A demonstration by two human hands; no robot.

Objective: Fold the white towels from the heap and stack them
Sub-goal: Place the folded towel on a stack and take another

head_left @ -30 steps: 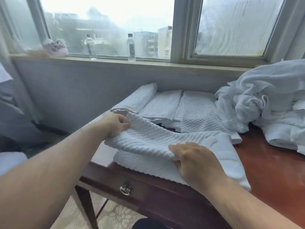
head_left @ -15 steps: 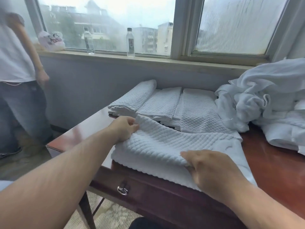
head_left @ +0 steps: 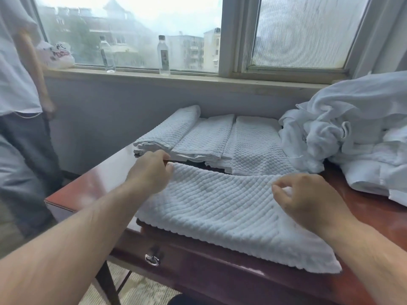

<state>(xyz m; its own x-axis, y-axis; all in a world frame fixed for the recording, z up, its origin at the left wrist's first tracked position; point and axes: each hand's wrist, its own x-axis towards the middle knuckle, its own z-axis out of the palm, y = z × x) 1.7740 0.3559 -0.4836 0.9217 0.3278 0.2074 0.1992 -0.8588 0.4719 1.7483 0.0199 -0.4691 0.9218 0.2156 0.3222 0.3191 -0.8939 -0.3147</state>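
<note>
A white waffle-weave towel lies folded over on the near part of the wooden table, its scalloped edge hanging a little over the front. My left hand pinches its far left corner. My right hand pinches its far right corner. Behind it sit three stacks of folded white towels side by side. The heap of unfolded white towels is piled at the right, against the window sill.
A person stands at the left, close to the table's corner. Two plastic bottles and a bag stand on the window sill. A drawer with a metal ring pull is set in the table's front.
Both hands carried the towel's upper layer away from me, from near the front edge up to the far edge by the stacks. The view shifted left and the person came into sight.
</note>
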